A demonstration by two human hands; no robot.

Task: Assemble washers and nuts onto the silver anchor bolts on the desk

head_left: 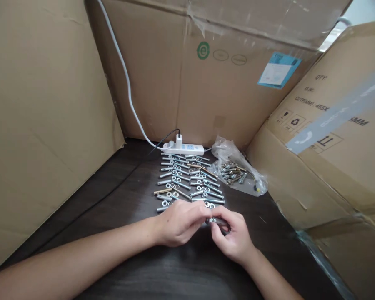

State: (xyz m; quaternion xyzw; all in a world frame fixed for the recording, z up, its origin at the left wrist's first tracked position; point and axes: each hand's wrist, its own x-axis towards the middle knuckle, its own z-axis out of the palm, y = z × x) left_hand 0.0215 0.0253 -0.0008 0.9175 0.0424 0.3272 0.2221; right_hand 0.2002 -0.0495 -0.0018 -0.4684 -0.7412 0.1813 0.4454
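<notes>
My right hand [234, 233] is closed around a metal expansion bolt [217, 221], thumb below and index finger above it. The bolt lies roughly level, its left end showing between my two hands. My left hand [183, 223] is closed too, with thumb and fingers brought together at that left end; its fingertips are partly hidden. Just beyond both hands, bolts, sleeves, nuts [165, 203] and washers [212, 206] lie in rows on the dark table. Most are silvery; a brass-coloured sleeve [162, 191] is among them. My left hand covers part of the nearest row.
A white power strip [196, 150] with a charger [179, 141] stands behind the rows. To its right lies a clear plastic bag [258, 183] holding several bolts [234, 173]. Cardboard walls [162, 83] close in the back and sides. A black cable [112, 189] crosses the table's left.
</notes>
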